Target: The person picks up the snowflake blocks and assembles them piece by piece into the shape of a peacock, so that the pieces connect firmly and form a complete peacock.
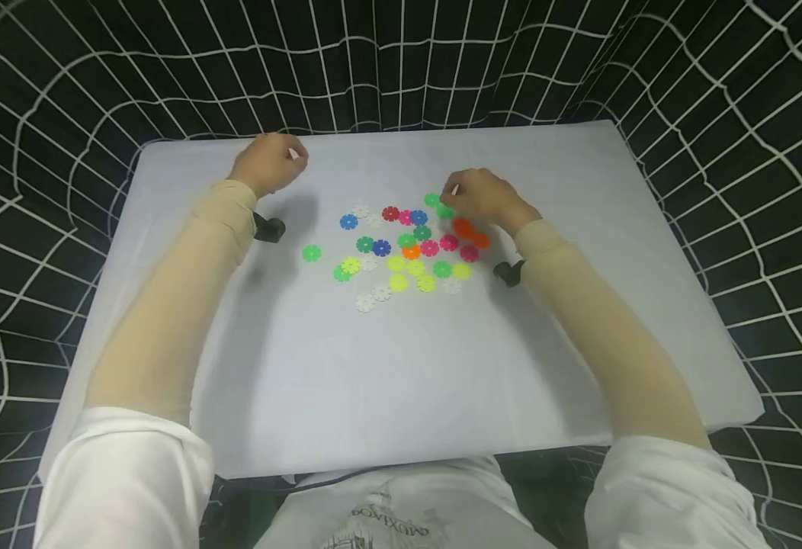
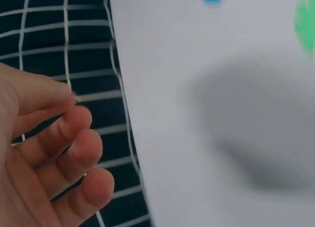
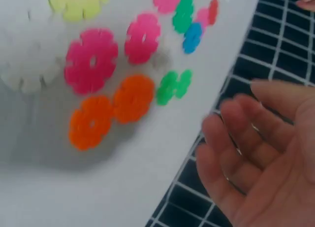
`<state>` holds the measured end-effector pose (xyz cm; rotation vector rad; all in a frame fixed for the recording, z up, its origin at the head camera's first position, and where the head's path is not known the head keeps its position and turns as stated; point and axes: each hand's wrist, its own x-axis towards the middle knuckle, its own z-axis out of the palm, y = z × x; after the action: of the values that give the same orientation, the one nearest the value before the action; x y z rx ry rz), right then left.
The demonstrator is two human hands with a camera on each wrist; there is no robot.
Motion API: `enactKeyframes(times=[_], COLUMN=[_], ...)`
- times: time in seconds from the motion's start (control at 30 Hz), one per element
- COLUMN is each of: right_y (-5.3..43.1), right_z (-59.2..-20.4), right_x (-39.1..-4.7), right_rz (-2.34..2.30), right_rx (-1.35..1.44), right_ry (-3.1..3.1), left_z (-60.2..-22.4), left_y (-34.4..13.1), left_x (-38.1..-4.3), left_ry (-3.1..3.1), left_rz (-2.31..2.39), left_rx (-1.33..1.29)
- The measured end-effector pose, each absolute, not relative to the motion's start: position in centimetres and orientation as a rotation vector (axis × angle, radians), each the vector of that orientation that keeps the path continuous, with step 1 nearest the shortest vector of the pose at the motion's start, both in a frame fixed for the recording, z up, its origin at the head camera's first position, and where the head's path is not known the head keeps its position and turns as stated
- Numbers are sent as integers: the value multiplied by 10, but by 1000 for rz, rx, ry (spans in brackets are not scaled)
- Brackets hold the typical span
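My left hand (image 1: 271, 162) is held above the back left of the table, fingers loosely bent and thumb close to the index fingertip. Nothing shows between those fingers in the left wrist view. Over the back right of the spread of notched plastic discs (image 1: 415, 268) hovers my right hand (image 1: 482, 197), its fingers relaxed and slightly bent, palm bare in the right wrist view. Green discs (image 1: 431, 200) lie by its fingertips, partly covered in the head view. Two touching orange discs (image 3: 134, 99) lie near it. A blue disc (image 1: 349, 222) is among those nearest the left hand.
The discs, in white, yellow, pink, red, blue and green, lie flat around the middle of the white-covered table (image 1: 401, 381), some overlapping. One green disc (image 1: 312, 253) sits apart on the left. White netting (image 1: 401, 72) over dark cloth surrounds the table's back and sides.
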<state>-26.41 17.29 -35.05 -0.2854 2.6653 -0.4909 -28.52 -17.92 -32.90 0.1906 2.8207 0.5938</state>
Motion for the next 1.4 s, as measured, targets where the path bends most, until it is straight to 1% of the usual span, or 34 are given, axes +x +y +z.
enactKeyframes(times=[0.23,0.37,0.5,0.67,0.9,1.2,1.3,1.4], right_y=[179,179,180,179,178,171,168,164], right_z=[-364,-373,-381,-390,-397,-403,-404,-405], right_x=[-233,-216,-202,-188,-176,-175,-173,-172], right_rz=[-512,-456,-411,-438,-382,-402,-367,-348], right_rx=[-436,-501,-527,-517,-514,-482,-491,-481], right_ry=[2582,2573,2591,2603,2644,2634,2668,2704], left_z=[-347,-362,-376,-392,-406,-417,-418,-420], left_y=[-144,-125,-109,-94,-77,-80,-85,-91], left_x=[-268,-261,-252,-236,-218,-211,-207,-199], left_ry=[2647,2592,2572,2603,2688,2749,2747,2676], left_rz=[663,623,533,384,225,415,627,974], left_rx=[376,432,470,576,735,667,607,489])
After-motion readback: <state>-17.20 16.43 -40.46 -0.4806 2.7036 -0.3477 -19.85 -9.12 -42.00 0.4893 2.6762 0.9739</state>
